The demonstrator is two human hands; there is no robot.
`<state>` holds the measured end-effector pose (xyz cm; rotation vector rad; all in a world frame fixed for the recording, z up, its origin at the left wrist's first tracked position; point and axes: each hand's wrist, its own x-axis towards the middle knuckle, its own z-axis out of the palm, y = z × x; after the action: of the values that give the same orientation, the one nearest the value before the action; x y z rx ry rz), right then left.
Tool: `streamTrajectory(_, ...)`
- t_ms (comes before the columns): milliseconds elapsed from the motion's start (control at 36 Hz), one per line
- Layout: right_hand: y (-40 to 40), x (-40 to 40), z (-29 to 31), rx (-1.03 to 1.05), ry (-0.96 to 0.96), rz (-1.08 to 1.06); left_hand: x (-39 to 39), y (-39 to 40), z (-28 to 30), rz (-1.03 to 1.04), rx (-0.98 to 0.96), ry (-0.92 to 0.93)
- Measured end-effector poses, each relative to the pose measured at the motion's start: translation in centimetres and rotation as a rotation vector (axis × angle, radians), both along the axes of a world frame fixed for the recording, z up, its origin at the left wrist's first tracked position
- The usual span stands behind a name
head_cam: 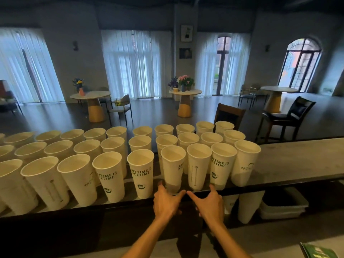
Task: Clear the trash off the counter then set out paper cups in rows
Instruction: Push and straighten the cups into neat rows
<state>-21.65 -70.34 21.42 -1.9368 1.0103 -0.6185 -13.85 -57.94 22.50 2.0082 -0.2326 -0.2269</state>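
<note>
White paper cups (141, 175), upright, three rows along counter (297, 161). Left hand (166, 202) and right hand (210, 203) at near edge, fingers spread, holding nothing.

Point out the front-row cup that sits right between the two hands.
The front-row cup directly above the gap between left hand and right hand; its neighbours stand off to either side.

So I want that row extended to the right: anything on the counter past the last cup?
Nothing visible does. Past the last cup in the near row, the counter is bare grey surface. Both hands, left and right, sit at the counter's front edge.
</note>
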Motion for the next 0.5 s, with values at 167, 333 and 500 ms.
streamTrajectory(167,-1.1,2.4,0.0,-0.030,0.042,0.053,1.6,-0.5,-0.6,-0.037,0.003,0.032)
streamTrajectory(333,-1.5,2.7,0.0,-0.051,0.069,0.070,2.0,-0.5,-1.0,-0.046,-0.013,0.049)
streamTrajectory(500,-1.2,2.5,0.2,-0.047,0.066,0.070,2.2,-0.5,-1.2,-0.007,-0.006,0.023)
